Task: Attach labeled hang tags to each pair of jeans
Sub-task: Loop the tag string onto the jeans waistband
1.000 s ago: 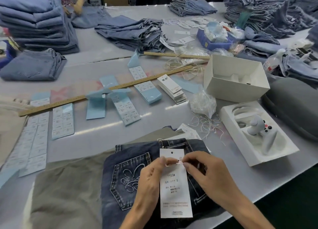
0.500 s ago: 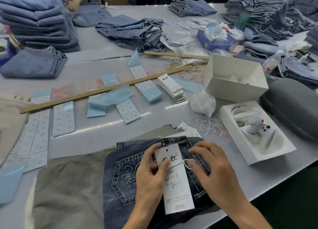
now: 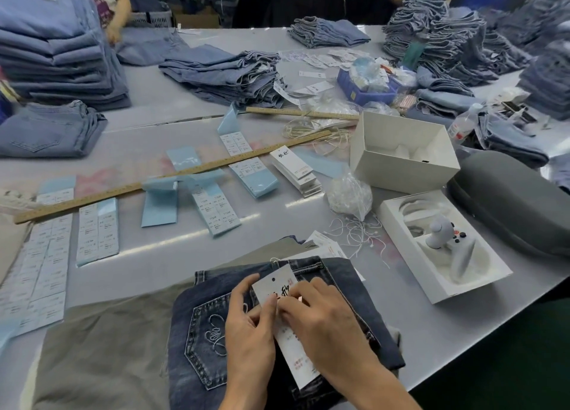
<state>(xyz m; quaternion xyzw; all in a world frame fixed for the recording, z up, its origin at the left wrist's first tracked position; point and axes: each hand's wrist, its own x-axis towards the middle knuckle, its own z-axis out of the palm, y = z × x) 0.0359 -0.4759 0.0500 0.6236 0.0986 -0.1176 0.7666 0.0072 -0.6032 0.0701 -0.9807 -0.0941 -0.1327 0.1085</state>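
Note:
Dark folded jeans with an embroidered back pocket lie in front of me on a grey cloth. A white hang tag lies slanted across them, its hole end near the waistband. My left hand holds the tag's left edge with curled fingers. My right hand covers the tag's middle and pinches at it where the thumbs meet. The tag's string is hidden under my fingers. A stack of spare hang tags sits further up the table.
Blue sticker sheets and a long wooden ruler lie across the middle. A bag of strings, loose strings, an open white box, a tray with a controller and a grey case are at right. Jeans piles fill the back.
The tag has tilted further and shifted up toward the waistband. My right hand has moved left onto the tag, closing against my left hand.

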